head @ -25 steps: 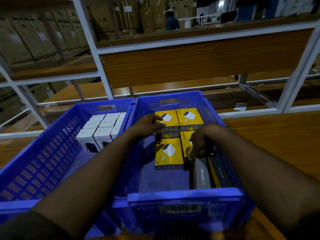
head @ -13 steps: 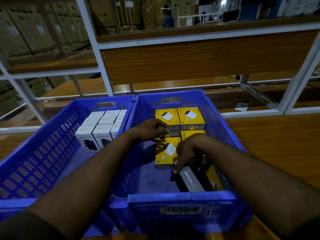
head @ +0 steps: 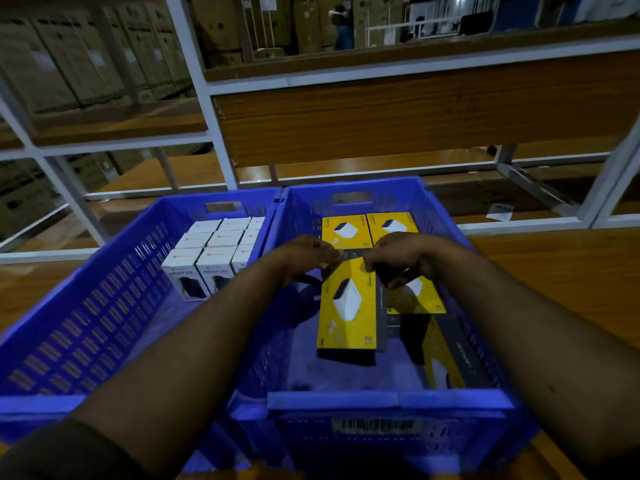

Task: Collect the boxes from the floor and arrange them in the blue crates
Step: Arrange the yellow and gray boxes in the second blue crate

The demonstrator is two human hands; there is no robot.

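Right blue crate (head: 381,400): both hands reach in, meeting at its middle. Left hand (head: 304,258) fingers curl onto the far end of a yellow box (head: 346,306). Right hand (head: 401,258) fingers curl beside it; whether they pinch that box or its neighbour at 3 o'clock, cannot tell. The box's long axis runs 12 to 6, lying toward 6 from the fingertips. Left crate (head: 104,306) holds white boxes (head: 214,251).

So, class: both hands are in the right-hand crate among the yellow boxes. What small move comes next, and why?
Probably push the front yellow box back against the rear pair: both hands meet at its far end, and it lies slightly askew.
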